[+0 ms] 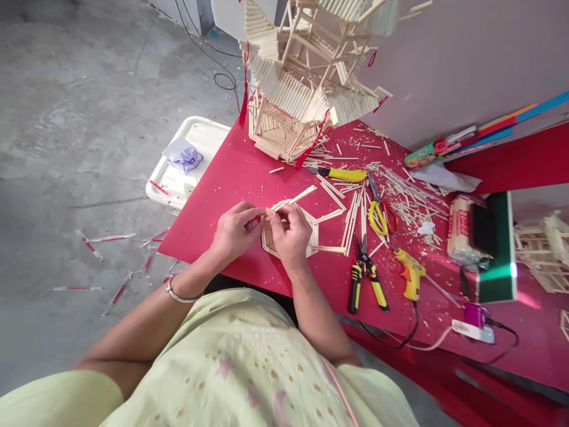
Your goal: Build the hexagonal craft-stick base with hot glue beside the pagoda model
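The small stick frame (268, 242) lay on the red worktop (200, 231), close to the edge nearest the person, with several sticks jutting from its far and right sides. Both hands were pinched on its upper left corner: the left hand (239, 230) between thumb and forefinger, the right hand (291, 234) meeting it from the other side. Whatever exact piece sat between the fingertips was hidden. A joint could have set crooked or snapped there, should the two pinches have pulled unevenly; the jutting sticks, thin and apparently free at one end, risked a knock from the right hand. To the right lay loose sticks (353, 216), scissors (376, 199) and pliers (364, 261), then a yellow glue gun (411, 276), whose nozzle could burn if hot and whose cord (416, 317) might snag an arm. Beyond the frame, a yellow utility knife (344, 174) threatened a cut if reached for carelessly, near the large stick pagoda (288, 89)
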The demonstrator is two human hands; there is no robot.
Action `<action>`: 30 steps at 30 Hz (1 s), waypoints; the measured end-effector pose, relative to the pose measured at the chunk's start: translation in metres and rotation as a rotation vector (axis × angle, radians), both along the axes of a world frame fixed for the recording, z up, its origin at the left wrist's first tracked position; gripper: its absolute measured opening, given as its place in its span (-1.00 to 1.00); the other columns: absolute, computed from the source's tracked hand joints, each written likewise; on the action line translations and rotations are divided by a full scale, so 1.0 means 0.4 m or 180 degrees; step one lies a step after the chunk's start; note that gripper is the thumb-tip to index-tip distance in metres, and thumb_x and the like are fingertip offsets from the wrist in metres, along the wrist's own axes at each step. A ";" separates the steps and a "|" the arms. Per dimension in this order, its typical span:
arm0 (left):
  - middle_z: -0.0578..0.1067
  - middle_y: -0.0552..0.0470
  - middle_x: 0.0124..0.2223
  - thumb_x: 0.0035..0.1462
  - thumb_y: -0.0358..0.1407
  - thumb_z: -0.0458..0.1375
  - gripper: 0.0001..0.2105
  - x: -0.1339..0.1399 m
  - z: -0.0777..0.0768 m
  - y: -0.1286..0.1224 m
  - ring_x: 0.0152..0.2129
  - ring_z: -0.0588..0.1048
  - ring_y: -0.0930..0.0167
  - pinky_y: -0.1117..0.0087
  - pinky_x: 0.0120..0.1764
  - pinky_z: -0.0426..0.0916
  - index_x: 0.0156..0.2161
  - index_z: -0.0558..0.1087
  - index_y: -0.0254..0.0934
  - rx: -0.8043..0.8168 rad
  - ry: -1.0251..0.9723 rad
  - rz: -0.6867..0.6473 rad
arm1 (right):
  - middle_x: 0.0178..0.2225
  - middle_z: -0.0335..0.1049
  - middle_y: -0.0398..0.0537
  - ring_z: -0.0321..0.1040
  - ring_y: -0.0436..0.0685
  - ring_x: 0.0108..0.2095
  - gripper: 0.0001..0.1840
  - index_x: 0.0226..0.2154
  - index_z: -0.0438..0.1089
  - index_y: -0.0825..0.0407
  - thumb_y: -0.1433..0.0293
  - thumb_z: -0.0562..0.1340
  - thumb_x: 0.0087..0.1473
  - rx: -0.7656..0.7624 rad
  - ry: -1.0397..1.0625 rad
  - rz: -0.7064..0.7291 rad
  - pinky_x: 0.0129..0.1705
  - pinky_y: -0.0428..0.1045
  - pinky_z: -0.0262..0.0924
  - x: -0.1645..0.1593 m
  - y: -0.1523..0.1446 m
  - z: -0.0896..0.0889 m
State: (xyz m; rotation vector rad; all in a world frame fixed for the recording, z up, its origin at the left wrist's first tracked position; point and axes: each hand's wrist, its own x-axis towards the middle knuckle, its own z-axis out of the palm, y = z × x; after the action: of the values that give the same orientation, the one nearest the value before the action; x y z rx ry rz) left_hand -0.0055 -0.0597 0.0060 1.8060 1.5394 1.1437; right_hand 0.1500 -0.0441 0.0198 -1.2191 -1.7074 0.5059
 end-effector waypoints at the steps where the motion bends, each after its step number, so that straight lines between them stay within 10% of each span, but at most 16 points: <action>1: 0.57 -0.05 -0.23 0.23 -0.30 0.18 -0.77 0.000 0.000 0.000 -0.46 0.45 0.48 0.49 -0.41 0.33 -0.09 0.64 -0.25 0.0007 -0.0008 -0.0001 | -0.28 0.49 -0.10 0.49 0.03 -0.30 -0.80 -0.22 0.42 -0.05 0.18 0.25 0.33 0.0001 0.0002 -0.0002 -0.28 -0.06 0.45 0.000 0.000 0.001; 30: 0.55 -0.04 -0.24 0.23 -0.31 0.19 -0.78 0.000 -0.004 -0.001 -0.46 0.44 0.49 0.49 -0.40 0.33 -0.09 0.64 -0.27 0.0076 -0.0032 -0.0008 | -0.28 0.47 -0.11 0.48 0.02 -0.31 -0.84 -0.22 0.42 -0.03 0.23 0.28 0.32 0.0053 0.0075 0.0008 -0.26 -0.08 0.42 -0.003 -0.001 0.000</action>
State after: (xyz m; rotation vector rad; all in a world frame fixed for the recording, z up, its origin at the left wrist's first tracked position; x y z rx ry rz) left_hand -0.0055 -0.0599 0.0045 1.8146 1.5234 1.1729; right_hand 0.1489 -0.0445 0.0198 -1.1950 -1.6904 0.5047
